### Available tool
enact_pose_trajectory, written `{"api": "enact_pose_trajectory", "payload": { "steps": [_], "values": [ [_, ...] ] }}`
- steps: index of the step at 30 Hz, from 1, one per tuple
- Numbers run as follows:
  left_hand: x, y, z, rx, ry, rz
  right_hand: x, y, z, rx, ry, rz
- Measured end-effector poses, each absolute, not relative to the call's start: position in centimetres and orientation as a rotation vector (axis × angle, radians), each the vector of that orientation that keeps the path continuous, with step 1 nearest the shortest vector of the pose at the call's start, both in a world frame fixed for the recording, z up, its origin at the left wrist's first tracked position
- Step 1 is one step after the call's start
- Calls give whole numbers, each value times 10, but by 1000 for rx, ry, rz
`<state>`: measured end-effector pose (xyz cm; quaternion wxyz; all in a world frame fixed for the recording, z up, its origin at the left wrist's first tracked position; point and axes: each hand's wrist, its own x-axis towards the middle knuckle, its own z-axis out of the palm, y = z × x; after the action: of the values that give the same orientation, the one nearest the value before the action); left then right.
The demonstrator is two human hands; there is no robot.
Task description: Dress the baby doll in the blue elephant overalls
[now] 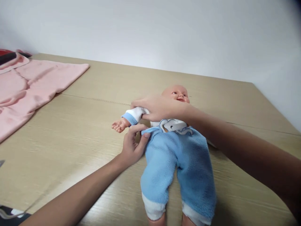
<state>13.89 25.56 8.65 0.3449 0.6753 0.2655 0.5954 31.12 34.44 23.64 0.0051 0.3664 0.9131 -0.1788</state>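
Observation:
A baby doll (175, 93) lies on its back on the table, its head toward the wall. It wears blue fleece trousers (160, 163) with white cuffs and a white top with a blue-edged sleeve (135, 115). At the waist, my left hand (136, 142) pinches the edge of the trousers between thumb and fingers. My right hand (157, 106) reaches across the doll's chest and grips the white sleeve on its arm near the shoulder. A white animal patch (175, 125) shows at the front below my right wrist. Most of the doll's chest is hidden behind my right hand and forearm.
A pink cloth (47, 81) is spread over the table's left side, with dark and red items behind it. The wooden table (94, 150) ends at a white wall (150, 34). A dark object (14, 216) with a metal part sits at the lower left corner.

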Motion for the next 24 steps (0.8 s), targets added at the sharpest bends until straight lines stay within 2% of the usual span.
{"api": "enact_pose_trajectory", "payload": {
  "steps": [7,9,12,17,19,22,24],
  "values": [
    [131,254,88,1844,556,1571,356,335,215,1291,3094,-1240],
    [133,252,89,1782,567,1653,364,333,204,1241,3158,-1253],
    [140,250,96,1587,707,1729,368,330,195,1087,3243,-1066],
    [148,264,119,1263,908,1464,366,331,195,916,3188,-1036],
    [149,274,125,1190,912,1387,369,331,199,1020,3119,-1213],
    [148,284,129,1066,888,1258,371,324,212,1183,2893,-1658],
    [146,288,129,991,857,1164,367,314,221,1353,2764,-1724]
  ]
}}
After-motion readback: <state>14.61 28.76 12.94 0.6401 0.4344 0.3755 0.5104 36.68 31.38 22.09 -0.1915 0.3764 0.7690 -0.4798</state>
